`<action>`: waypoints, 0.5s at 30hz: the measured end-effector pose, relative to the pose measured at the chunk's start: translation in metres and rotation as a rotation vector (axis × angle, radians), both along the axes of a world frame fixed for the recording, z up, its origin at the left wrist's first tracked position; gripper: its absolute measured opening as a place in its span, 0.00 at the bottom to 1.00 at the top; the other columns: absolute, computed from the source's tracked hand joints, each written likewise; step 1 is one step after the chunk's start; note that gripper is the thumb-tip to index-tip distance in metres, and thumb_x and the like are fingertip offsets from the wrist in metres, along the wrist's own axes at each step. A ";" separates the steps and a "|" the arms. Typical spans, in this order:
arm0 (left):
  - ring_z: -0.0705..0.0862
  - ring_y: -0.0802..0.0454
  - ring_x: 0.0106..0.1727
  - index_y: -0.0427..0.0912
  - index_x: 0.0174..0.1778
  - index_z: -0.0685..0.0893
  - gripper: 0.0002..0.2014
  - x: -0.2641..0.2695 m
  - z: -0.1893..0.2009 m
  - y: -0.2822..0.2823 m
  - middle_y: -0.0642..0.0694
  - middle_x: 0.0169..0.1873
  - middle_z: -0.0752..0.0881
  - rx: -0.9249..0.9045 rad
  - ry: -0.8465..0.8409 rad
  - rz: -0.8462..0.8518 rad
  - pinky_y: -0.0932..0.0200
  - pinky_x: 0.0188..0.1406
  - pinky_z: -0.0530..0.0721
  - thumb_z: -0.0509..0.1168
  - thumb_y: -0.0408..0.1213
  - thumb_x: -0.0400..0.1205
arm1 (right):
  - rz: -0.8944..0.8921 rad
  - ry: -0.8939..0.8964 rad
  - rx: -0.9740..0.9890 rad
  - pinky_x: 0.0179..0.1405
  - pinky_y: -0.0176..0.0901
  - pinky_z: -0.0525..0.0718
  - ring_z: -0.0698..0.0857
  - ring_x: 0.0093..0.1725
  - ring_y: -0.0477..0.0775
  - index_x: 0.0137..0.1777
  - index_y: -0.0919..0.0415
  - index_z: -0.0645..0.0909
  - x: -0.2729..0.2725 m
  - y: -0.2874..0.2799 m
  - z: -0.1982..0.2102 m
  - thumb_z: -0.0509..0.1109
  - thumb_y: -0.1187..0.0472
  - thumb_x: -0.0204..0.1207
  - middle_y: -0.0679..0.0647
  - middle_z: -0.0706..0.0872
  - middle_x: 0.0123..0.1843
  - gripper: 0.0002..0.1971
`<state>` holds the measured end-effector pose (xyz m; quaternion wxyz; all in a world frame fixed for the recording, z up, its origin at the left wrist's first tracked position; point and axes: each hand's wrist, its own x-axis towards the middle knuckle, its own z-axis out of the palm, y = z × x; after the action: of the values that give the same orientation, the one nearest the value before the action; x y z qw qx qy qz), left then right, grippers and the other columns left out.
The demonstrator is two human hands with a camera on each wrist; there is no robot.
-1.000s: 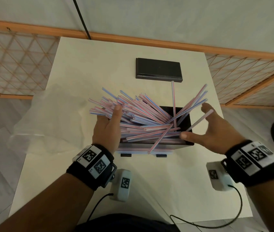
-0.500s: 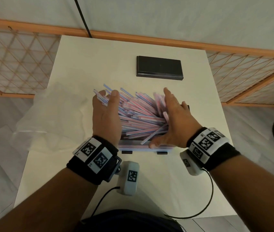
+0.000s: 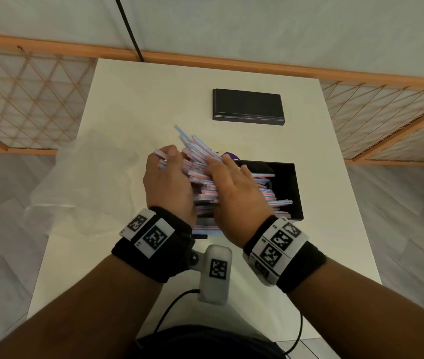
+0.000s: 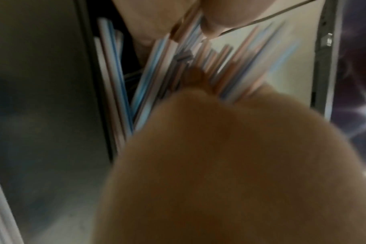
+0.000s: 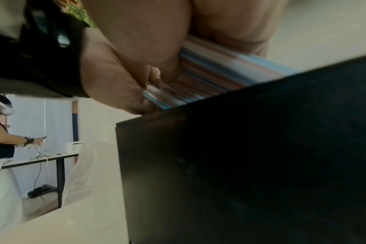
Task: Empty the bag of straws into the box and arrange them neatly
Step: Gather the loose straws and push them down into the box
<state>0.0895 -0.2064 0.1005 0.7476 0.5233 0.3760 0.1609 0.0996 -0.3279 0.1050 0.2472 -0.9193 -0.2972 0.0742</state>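
Several pink-and-blue striped straws (image 3: 197, 154) are bunched into one bundle over the left end of the black box (image 3: 295, 193). A few more lie flat inside it. My left hand (image 3: 168, 164) grips the bundle from the left, fingers curled round the straw ends. My right hand (image 3: 227, 174) clasps it from the right and on top. In the right wrist view, fingers wrap the straws (image 5: 209, 74) just above the box wall (image 5: 240, 165). The left wrist view is blurred, with straws (image 4: 155, 66) fanning out past my palm (image 4: 219, 165).
The box's flat black lid (image 3: 248, 107) lies farther back on the white table (image 3: 335, 229). The empty clear plastic bag (image 3: 84, 182) sprawls over the table's left edge. A wooden lattice screen (image 3: 24, 99) stands behind. Another person (image 5: 0, 140) works at a far table.
My right hand has swept left from the box's right side and pressed the fanned-out straws into one bundle against my left hand. The box's right half now shows.
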 end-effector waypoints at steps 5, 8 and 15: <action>0.93 0.40 0.50 0.39 0.62 0.84 0.14 -0.006 0.008 0.001 0.38 0.51 0.91 -0.058 -0.044 0.017 0.35 0.58 0.92 0.71 0.41 0.84 | 0.020 0.074 0.116 0.79 0.70 0.64 0.62 0.84 0.64 0.80 0.55 0.54 -0.003 0.000 -0.003 0.74 0.58 0.73 0.61 0.66 0.83 0.40; 0.89 0.47 0.55 0.46 0.57 0.84 0.25 -0.009 0.013 0.014 0.35 0.61 0.89 -0.020 -0.112 0.066 0.42 0.67 0.86 0.75 0.55 0.67 | -0.033 0.020 0.228 0.76 0.61 0.74 0.72 0.78 0.59 0.79 0.56 0.57 -0.001 -0.016 -0.004 0.77 0.40 0.69 0.59 0.70 0.79 0.45; 0.84 0.37 0.74 0.54 0.57 0.87 0.20 -0.009 -0.009 0.024 0.45 0.65 0.88 -0.182 -0.048 0.084 0.36 0.77 0.80 0.72 0.61 0.75 | -0.157 0.040 -0.109 0.62 0.55 0.80 0.75 0.58 0.52 0.66 0.52 0.71 0.017 -0.054 -0.013 0.64 0.15 0.49 0.45 0.74 0.59 0.51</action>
<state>0.0802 -0.1823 0.0915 0.7934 0.4329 0.3928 0.1698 0.1162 -0.3815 0.0919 0.2077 -0.9502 -0.2148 0.0892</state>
